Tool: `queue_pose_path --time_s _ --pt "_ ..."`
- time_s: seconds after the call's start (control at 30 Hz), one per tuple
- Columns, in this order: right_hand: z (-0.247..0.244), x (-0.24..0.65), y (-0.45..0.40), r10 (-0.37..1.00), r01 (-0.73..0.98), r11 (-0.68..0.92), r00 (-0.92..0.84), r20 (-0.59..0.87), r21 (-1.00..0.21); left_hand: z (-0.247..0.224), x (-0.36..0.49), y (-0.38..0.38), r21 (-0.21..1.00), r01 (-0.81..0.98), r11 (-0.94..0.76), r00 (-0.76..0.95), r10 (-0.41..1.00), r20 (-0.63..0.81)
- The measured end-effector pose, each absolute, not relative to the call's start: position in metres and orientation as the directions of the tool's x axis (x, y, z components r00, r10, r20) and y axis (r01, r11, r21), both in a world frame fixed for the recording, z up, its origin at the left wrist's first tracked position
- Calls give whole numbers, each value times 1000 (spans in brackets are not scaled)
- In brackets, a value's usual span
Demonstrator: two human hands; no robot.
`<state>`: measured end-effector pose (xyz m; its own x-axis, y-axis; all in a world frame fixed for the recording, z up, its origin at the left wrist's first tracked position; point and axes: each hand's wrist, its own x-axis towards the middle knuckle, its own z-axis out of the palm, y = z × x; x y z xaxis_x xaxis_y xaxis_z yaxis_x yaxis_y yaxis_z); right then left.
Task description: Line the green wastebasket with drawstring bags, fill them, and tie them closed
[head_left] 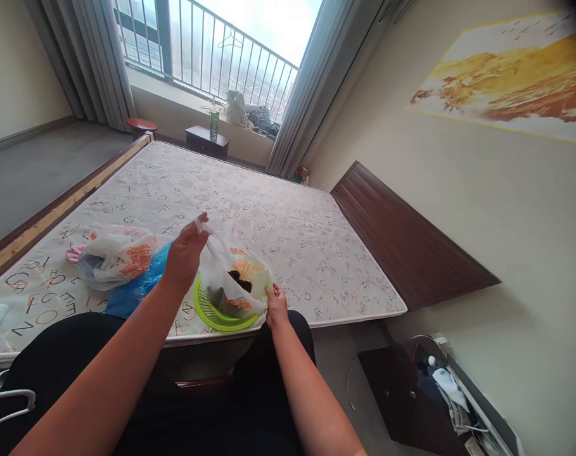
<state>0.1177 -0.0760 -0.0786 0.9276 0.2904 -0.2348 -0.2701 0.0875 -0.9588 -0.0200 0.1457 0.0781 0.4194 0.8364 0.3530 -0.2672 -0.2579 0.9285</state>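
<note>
A translucent white plastic bag (216, 259) with orange print is stretched between my two hands. My left hand (189, 244) pinches its upper edge, raised above the mattress. On the other side, my right hand (276, 304) grips the bag's rim, fingers closed on it. Dark items (240, 280) show inside the bag's mouth; their kind I cannot make out. Beneath the bag sits a lime-green plastic basket (206, 311) near the mattress edge. Left of my left hand lie a blue plastic bag (138, 290) and another filled white plastic bag (121, 256).
The mattress (288, 221) has a letter pattern and meets a dark wooden headboard (406, 234). A nightstand (411, 386) with clothes stands at lower right. By the window are a small cabinet (206, 142) and a red stool (142, 125). White hangers (12, 396) are at lower left.
</note>
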Motion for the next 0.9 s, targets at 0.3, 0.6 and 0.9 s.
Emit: queue_pose_path --time_s 0.3,0.6,0.9 --pt "-12 186 -123 176 -338 418 941 -289 -843 13 -34 198 873 -488 -6 424 873 243" --pt "78 158 -101 541 144 -75 837 81 -987 26 -25 157 919 -390 51 628 745 226" --pt "122 110 -39 948 745 -111 279 155 -658 39 -5 86 983 -133 -125 956 245 160"
